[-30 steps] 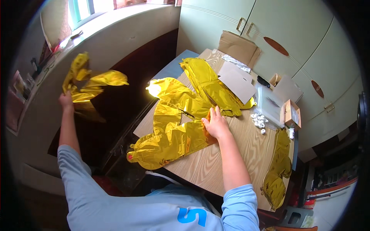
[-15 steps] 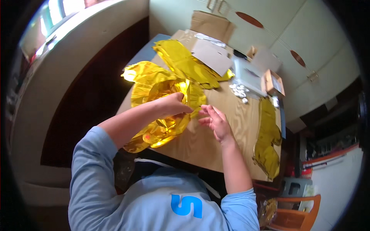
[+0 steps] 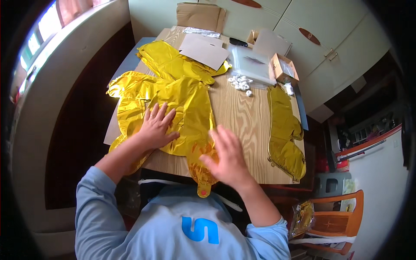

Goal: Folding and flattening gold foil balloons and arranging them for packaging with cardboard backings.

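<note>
Left of centre in the frame, the gold foil balloon (image 3: 193, 104), apparently aloft a second earlier, lay on the table (image 3: 253, 121) over another balloon (image 3: 130, 84); laying-down looked done. Left hand (image 3: 157, 128) rested on it, fingers spread; right hand (image 3: 227, 156) loosely open at its lower right edge, contact unclear.

The fisheye head view looked steeply down and forward, from head height, over the wearer's light-blue shirt (image 3: 151, 236), which closely filled the lower edge. The left hand (image 3: 158, 128) and right hand (image 3: 229, 158) fell near mid-view over the wood-grain table (image 3: 242, 115); cabinet doors (image 3: 323, 26) stood farther off along the upper edge.
</note>
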`<action>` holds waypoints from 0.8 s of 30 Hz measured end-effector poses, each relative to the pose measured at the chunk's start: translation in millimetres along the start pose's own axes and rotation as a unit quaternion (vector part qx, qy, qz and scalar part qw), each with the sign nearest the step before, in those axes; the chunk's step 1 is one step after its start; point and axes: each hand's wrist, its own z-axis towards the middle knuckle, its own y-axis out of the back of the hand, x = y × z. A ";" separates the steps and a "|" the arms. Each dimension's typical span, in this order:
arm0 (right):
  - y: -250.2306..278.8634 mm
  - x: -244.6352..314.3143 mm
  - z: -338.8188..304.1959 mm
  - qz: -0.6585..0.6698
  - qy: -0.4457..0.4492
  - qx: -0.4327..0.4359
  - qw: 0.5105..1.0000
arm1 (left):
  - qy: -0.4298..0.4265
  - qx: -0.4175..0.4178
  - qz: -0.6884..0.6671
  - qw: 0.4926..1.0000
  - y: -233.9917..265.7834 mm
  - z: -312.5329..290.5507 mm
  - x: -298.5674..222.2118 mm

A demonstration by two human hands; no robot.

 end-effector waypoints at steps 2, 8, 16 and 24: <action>-10.1 2.0 -11.9 -0.051 0.019 0.094 0.994 | 0.035 -0.012 -0.022 0.999 -2.5 -16.2 -11.1; 13.7 -60.4 -60.4 -0.119 -0.044 0.182 0.975 | 0.049 -0.075 0.077 0.993 24.5 -43.6 -5.6; 60.5 -82.2 -105.0 -0.111 -0.090 0.182 0.973 | 0.079 -0.106 0.023 0.991 40.4 -46.2 17.0; 64.8 -82.2 -97.4 -0.103 -0.098 0.094 0.985 | -0.247 -0.047 -0.053 0.966 -0.5 -43.5 -37.0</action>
